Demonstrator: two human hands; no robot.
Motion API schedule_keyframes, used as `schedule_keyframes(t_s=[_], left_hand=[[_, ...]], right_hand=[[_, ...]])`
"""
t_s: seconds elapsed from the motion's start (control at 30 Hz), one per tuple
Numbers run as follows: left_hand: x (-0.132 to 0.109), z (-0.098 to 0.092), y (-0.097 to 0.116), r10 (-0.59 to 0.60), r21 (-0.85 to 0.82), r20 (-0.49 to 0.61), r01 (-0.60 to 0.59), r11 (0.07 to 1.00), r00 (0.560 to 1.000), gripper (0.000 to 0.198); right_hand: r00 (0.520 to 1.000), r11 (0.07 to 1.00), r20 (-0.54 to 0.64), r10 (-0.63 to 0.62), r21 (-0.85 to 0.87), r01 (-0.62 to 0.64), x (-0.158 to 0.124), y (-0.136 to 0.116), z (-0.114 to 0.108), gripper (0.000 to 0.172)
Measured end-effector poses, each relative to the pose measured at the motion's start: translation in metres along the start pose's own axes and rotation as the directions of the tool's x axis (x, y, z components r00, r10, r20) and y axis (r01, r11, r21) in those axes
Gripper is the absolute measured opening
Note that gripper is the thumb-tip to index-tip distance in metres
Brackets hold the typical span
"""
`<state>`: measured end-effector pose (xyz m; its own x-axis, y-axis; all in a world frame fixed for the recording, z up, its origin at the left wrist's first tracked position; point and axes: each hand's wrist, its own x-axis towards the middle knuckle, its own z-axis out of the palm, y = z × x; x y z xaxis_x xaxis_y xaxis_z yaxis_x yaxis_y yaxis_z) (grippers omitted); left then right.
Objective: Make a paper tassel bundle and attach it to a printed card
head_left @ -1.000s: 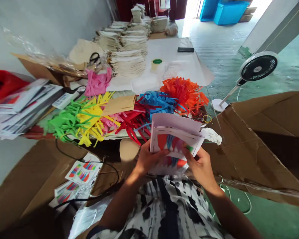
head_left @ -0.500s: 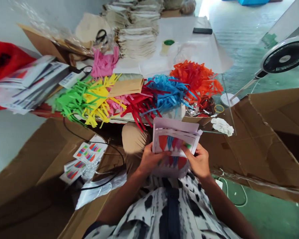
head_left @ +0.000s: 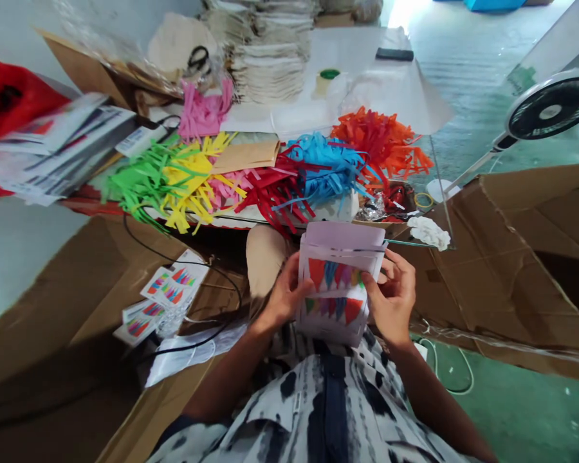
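A flat white packet [head_left: 335,283] printed with two rows of coloured tassels is held over my lap, its plain flap at the top. My left hand [head_left: 287,292] grips its left edge, thumb on the front. At the right edge my right hand [head_left: 390,296] pinches the packet between thumb and curled fingers. Just beyond it, on the table edge, lie bunches of dark red strips [head_left: 277,190], blue strips [head_left: 325,170], orange strips [head_left: 381,141], yellow strips [head_left: 188,177] and green strips [head_left: 142,180]. A folded brown paper [head_left: 246,155] rests on them.
Stacked printed packets [head_left: 67,151] are at the left, more printed packets [head_left: 174,283] lower left on cardboard. Pink strips [head_left: 203,112], scissors [head_left: 198,59] and pale stacks [head_left: 270,71] stand farther back. A fan [head_left: 552,109] and cardboard [head_left: 525,257] are at the right.
My right hand has shifted outward to the packet's right edge, and my left hand has slid off its front toward the left edge. More of the printed picture shows.
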<state>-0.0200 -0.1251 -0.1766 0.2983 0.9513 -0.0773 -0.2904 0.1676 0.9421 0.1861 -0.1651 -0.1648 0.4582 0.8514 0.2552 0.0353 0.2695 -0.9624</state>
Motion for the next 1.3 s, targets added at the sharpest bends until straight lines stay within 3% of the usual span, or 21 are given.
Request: schedule_keyframes(t_s=[0.07, 0.2, 0.4, 0.53, 0.67, 0.83, 1.07, 1.23, 1.3], left_hand=[[0.008, -0.002, 0.006, 0.139, -0.023, -0.047, -0.140, 0.990, 0.989, 0.072], [0.024, -0.004, 0.012, 0.267, 0.056, -0.049, -0.264, 0.963, 0.963, 0.050], [0.035, -0.008, 0.018, 0.265, 0.126, 0.043, -0.269, 0.955, 0.963, 0.034], [0.044, -0.011, 0.029, 0.250, 0.172, 0.087, -0.262, 0.950, 0.964, 0.026], [0.054, -0.005, 0.038, 0.247, 0.211, 0.015, -0.244, 0.946, 0.969, 0.031], [0.068, 0.003, 0.040, 0.216, 0.126, -0.022, -0.211, 0.969, 0.976, 0.031], [0.076, 0.006, 0.040, 0.139, 0.066, -0.069, -0.134, 0.989, 0.988, 0.023], [0.079, 0.014, 0.047, -0.074, -0.183, 0.064, 0.084, 0.979, 0.995, 0.034], [0.080, 0.018, 0.047, -0.141, -0.242, 0.077, 0.156, 0.958, 0.987, 0.047]], right_hand=[[1.000, 1.000, 0.018, -0.025, 0.003, 0.025, -0.001, 0.003, -0.003, 0.054], [0.996, 0.999, 0.073, -0.049, -0.014, 0.050, 0.001, 0.008, -0.015, 0.059], [0.975, 0.997, 0.222, 0.024, 0.063, -0.039, 0.012, 0.009, -0.040, 0.058], [0.951, 0.997, 0.301, 0.072, 0.008, -0.078, 0.026, 0.000, -0.051, 0.043], [0.946, 0.988, 0.321, 0.043, -0.152, 0.007, 0.045, -0.013, -0.057, 0.023], [0.923, 0.950, 0.378, -0.070, -0.257, 0.178, 0.064, -0.022, -0.060, 0.005], [0.917, 0.911, 0.368, -0.156, -0.305, 0.277, 0.075, -0.020, -0.068, 0.010], [0.927, 0.934, 0.349, -0.136, -0.268, 0.238, 0.078, -0.014, -0.065, 0.005], [0.952, 0.959, 0.290, -0.103, -0.223, 0.172, 0.078, -0.011, -0.062, 0.016]])
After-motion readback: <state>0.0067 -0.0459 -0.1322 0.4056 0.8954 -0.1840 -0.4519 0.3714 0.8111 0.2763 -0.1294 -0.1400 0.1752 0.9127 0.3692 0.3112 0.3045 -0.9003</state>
